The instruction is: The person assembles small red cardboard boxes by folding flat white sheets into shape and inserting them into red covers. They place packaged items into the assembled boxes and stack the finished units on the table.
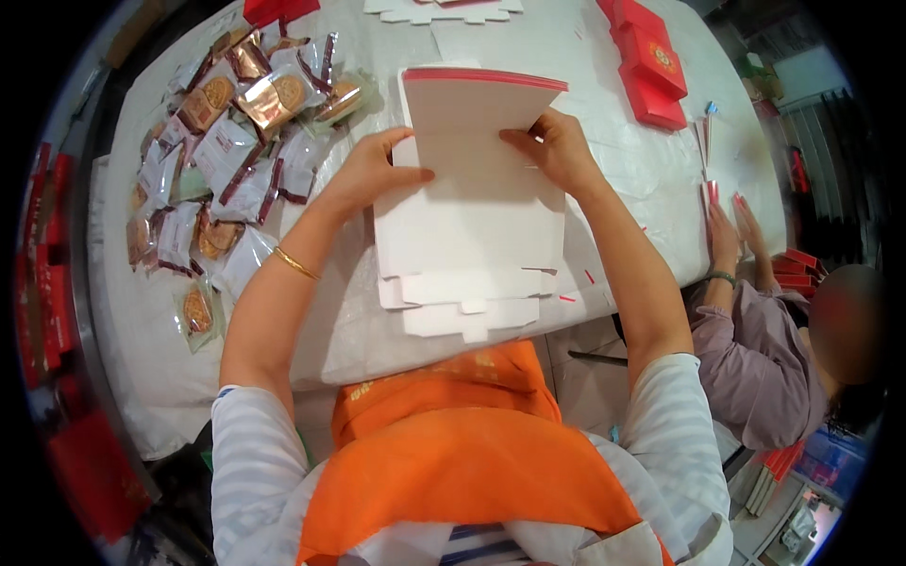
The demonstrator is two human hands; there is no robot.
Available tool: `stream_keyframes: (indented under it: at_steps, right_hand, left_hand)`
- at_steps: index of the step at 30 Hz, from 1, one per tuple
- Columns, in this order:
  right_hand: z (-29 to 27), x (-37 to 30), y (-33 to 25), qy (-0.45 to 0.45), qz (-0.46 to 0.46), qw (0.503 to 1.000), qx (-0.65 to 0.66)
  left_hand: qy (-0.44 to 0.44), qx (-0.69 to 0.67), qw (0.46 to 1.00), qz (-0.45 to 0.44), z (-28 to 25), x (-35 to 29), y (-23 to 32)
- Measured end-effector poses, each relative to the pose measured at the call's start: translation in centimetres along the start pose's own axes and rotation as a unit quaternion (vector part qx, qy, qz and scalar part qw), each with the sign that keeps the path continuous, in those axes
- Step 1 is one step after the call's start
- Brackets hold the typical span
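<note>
In front of me on the table lies a flat cardboard box blank (470, 226), white side up, with cut tabs toward me. Its far panel (472, 118) is folded upward and shows a red edge along the top. My left hand (382, 170) grips the left edge of the blank, thumb on the white face and fingers behind it. My right hand (557, 156) pinches the right side of the raised panel between thumb and fingers. More white edges show under the blank, perhaps a stack; I cannot tell how many.
Wrapped mooncakes (226, 141) are heaped at the left. Finished red boxes (651, 71) stand in a row at the far right. Another white blank (444, 9) lies at the back. To the right, a co-worker's hands (731, 226) hold red-and-white pieces on the white-covered table (613, 255).
</note>
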State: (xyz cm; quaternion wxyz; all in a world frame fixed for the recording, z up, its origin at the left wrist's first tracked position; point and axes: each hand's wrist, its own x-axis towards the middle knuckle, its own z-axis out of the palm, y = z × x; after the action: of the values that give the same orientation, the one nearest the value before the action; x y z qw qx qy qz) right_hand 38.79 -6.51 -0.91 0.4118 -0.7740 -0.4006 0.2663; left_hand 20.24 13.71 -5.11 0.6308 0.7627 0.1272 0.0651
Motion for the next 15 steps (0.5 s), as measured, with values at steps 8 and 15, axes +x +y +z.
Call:
stream_keyframes:
  at_steps: [8, 15]
  right_hand:
    - [-0.2, 1.2, 3.2, -0.153, 0.02, 0.988, -0.013]
    - [2.3, -2.1, 2.4, 0.027, -0.303, 0.924, -0.23]
  left_hand:
    - [0.02, 0.088, 0.995, -0.036, 0.7, 0.7, -1.8]
    - [0.104, 0.337, 0.897, 0.267, 1.9, -0.5, -1.1]
